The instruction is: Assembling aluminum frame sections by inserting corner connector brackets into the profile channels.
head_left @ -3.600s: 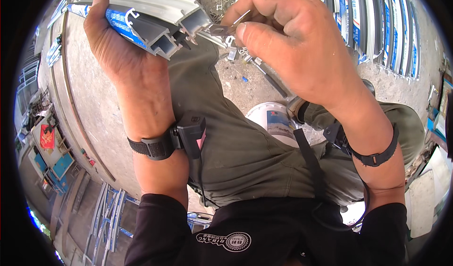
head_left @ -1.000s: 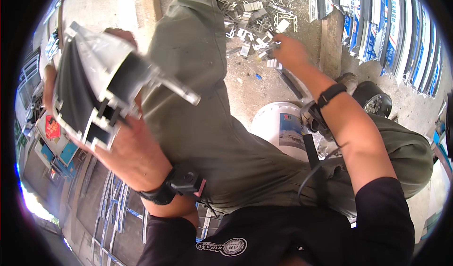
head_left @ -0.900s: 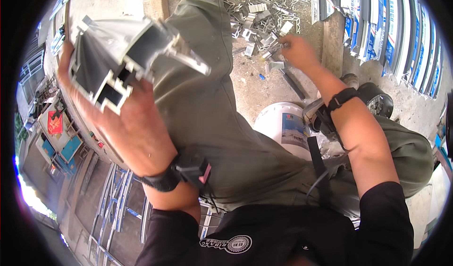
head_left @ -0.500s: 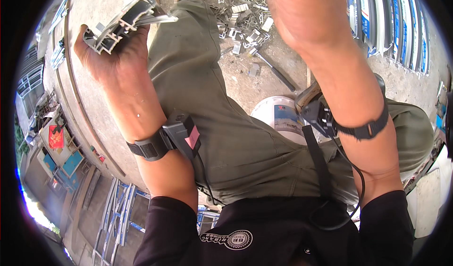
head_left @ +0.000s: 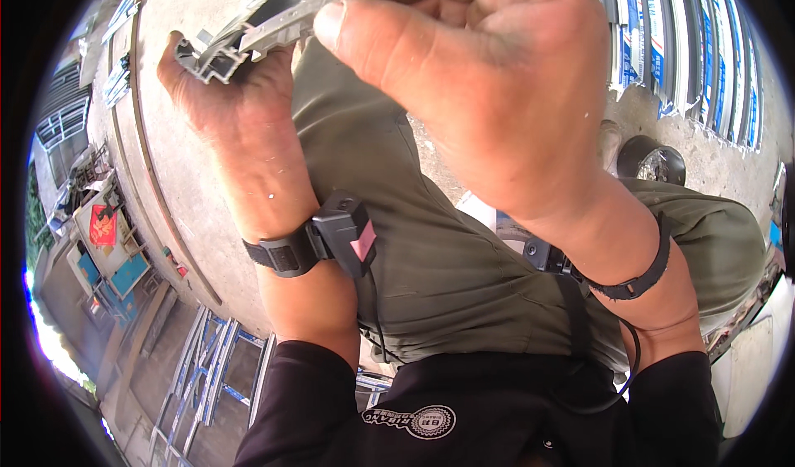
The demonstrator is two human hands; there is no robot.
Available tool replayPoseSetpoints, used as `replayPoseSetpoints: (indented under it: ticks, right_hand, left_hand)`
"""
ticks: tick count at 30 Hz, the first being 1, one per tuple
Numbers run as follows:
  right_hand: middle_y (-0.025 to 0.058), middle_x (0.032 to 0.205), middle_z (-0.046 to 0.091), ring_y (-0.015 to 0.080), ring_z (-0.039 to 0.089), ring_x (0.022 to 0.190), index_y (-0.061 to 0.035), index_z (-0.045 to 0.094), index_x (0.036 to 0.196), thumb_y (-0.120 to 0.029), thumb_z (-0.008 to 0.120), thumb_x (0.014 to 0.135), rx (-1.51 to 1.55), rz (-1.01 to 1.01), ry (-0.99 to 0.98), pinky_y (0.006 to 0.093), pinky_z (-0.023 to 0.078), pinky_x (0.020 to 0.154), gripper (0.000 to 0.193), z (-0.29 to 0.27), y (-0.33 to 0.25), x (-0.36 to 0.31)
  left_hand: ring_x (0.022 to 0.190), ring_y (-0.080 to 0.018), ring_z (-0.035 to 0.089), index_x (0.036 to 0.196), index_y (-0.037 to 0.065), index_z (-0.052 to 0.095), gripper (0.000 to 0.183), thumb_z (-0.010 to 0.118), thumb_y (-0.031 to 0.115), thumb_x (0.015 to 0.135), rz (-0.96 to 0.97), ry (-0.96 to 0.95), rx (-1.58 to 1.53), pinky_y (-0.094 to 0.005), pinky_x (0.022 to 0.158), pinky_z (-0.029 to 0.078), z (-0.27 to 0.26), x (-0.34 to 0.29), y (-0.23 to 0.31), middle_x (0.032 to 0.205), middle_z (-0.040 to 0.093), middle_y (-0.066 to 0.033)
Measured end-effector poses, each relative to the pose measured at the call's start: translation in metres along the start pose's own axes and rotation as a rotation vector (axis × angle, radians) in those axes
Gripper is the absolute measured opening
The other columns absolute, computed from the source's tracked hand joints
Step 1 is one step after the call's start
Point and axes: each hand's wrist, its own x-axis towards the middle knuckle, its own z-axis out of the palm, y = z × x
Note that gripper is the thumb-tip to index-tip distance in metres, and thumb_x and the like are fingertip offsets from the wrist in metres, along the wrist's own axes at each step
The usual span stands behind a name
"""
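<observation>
My left hand point(head_left: 236, 107) grips a short length of grey aluminium profile point(head_left: 248, 36) at the top left, its hollow end facing left. My right hand point(head_left: 480, 78) is raised close to the camera at the top centre, fingers curled, its fingertips meeting the profile's right end. Something small and metallic shows at its fingertips at the top edge; what it is stays hidden. Both wrists wear black straps, the left one with a small black device point(head_left: 344, 231). My legs in olive trousers point(head_left: 431, 252) lie beneath the hands.
Long aluminium profiles with blue and white film point(head_left: 704, 53) lie at the top right on the concrete floor. A dark round object point(head_left: 650, 159) stands beside my right knee. More frames point(head_left: 211, 368) lie at the lower left.
My right hand left the pile of small metal pieces on the floor and rose to the profile's end. My left hand tilted the profile up toward the top of the view.
</observation>
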Motion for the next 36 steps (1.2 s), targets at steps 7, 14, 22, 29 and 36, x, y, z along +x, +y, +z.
replayPoseSetpoints:
  ticks: [7,14,22,29,36]
  right_hand:
    - [0.0072,0.084,0.066,0.0116,0.062,0.074,0.0024,0.061,0.105,-0.015,0.07,0.086,-0.085,-0.049,-0.042,0.0223,0.049,0.066,0.027,0.009,0.005,0.004]
    - [0.0074,0.084,0.066,0.0117,0.062,0.074,0.0023,0.061,0.105,-0.015,0.071,0.086,-0.18,-0.08,-0.079,0.0225,0.049,0.066,0.027,0.012,0.005,-0.005]
    - [0.0076,0.084,0.066,0.0118,0.062,0.073,0.0023,0.061,0.104,-0.014,0.072,0.085,-0.288,-0.128,-0.114,0.0226,0.049,0.066,0.027,0.009,0.013,-0.004]
    - [0.0078,0.084,0.066,0.012,0.061,0.073,0.0023,0.062,0.104,-0.014,0.073,0.085,-0.373,-0.164,-0.138,0.0227,0.049,0.066,0.027,0.004,0.018,-0.005]
    - [0.008,0.084,0.066,0.0121,0.061,0.073,0.0023,0.062,0.103,-0.014,0.074,0.084,-0.483,-0.176,-0.127,0.0229,0.049,0.066,0.028,0.002,0.028,-0.001]
  left_hand:
    - [0.109,-0.0296,0.057,0.126,0.0,0.049,0.056,0.054,0.041,0.088,0.131,0.095,0.042,-0.049,0.094,0.048,0.018,-0.016,-0.022,0.121,0.058,-0.0137]
    - [0.104,-0.028,0.059,0.121,0.001,0.052,0.053,0.053,0.043,0.088,0.19,0.045,0.066,-0.0452,0.092,0.049,0.023,-0.018,-0.021,0.116,0.061,-0.0114]
    - [0.1,-0.0261,0.061,0.116,0.002,0.055,0.05,0.052,0.044,0.089,0.296,-0.085,0.149,-0.0412,0.089,0.05,0.022,-0.017,-0.024,0.111,0.063,-0.0098]
    - [0.097,-0.0281,0.065,0.117,0.005,0.057,0.051,0.05,0.045,0.088,0.38,0.003,0.026,-0.0411,0.085,0.054,0.028,-0.014,-0.022,0.11,0.066,-0.0092]
    - [0.099,-0.0298,0.063,0.12,0.002,0.057,0.057,0.048,0.047,0.087,0.443,0.061,0.252,-0.0432,0.09,0.051,0.031,-0.01,-0.026,0.11,0.065,-0.015]
